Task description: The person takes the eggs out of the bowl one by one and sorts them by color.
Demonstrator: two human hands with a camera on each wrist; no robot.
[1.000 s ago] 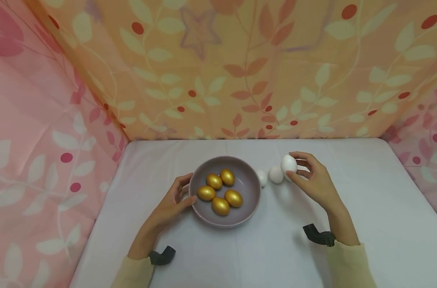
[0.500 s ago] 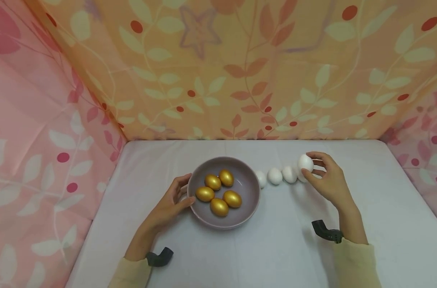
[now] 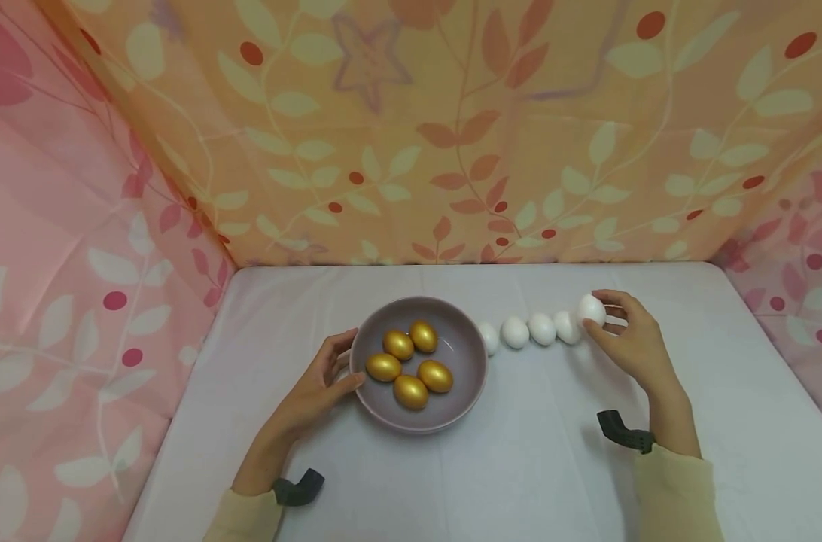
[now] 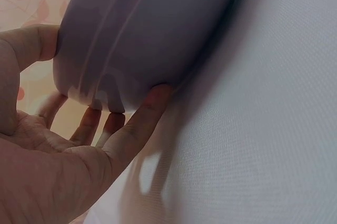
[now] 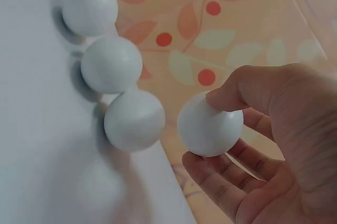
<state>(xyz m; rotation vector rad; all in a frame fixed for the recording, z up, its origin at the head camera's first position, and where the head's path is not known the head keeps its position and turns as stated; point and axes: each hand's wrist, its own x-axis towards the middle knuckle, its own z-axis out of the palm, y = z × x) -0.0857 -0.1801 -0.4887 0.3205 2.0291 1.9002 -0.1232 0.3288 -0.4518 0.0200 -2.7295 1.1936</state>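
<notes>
My left hand (image 3: 319,388) holds a mauve bowl (image 3: 467,361) by its left side, thumb at the rim and fingers against the outer wall. In the left wrist view, the fingertips press the bowl's side (image 4: 152,29) low, close to the cloth. Several gold eggs (image 3: 411,392) lie inside it. Between thumb and fingers, my right hand (image 3: 634,342) pinches a white egg (image 5: 210,132). This egg is raised off the table, beside the right end of a row of white eggs (image 3: 542,329). A gap separates it from the nearest row egg (image 5: 134,120) in the right wrist view.
The white eggs run rightward from the bowl, the first one partly hidden behind its rim. A white cloth (image 3: 506,467) covers the table. Patterned fabric (image 3: 411,150) hangs along the back edge, with pink fabric (image 3: 65,301) at the left side.
My right hand has moved rightward with the white egg, from over the row to its right end, uncovering more row eggs. The left hand keeps its hold on the bowl.
</notes>
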